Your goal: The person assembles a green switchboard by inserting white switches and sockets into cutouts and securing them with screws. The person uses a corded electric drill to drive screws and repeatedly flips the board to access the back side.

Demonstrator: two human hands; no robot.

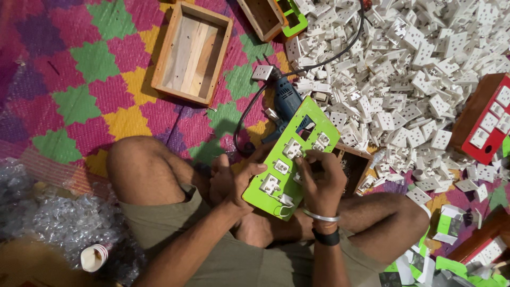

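A person sits cross-legged on a patterned mat (95, 74) of pink, green and yellow shapes, holding a bright green switchboard panel (289, 159) tilted over the lap, its far end raised toward the upper right. The left hand (234, 180) grips the panel's near left edge, thumb curled over the front face and the other fingers closed behind it. The right hand (319, 178) rests on the panel's right side, fingers bent and pinched together on a small white socket module (303, 157) at one of the cut-outs; how tightly they close on it cannot be told. Several more white modules sit in the panel, and one rectangular cut-out near its far end is unfilled. A silver bangle and a dark band circle the right wrist. Just beyond the panel lies a blue electric drill (287, 101), its black cord looping away to the far side. To the far right spreads a large heap of loose white socket modules (414, 69). An open wooden box (192, 53) lies on the far left of the mat, and a red panel fitted with white modules (486, 119) sits at the right edge. Crumpled clear plastic wrap (64, 223) lies near left, with a paper cup (94, 258) on it.
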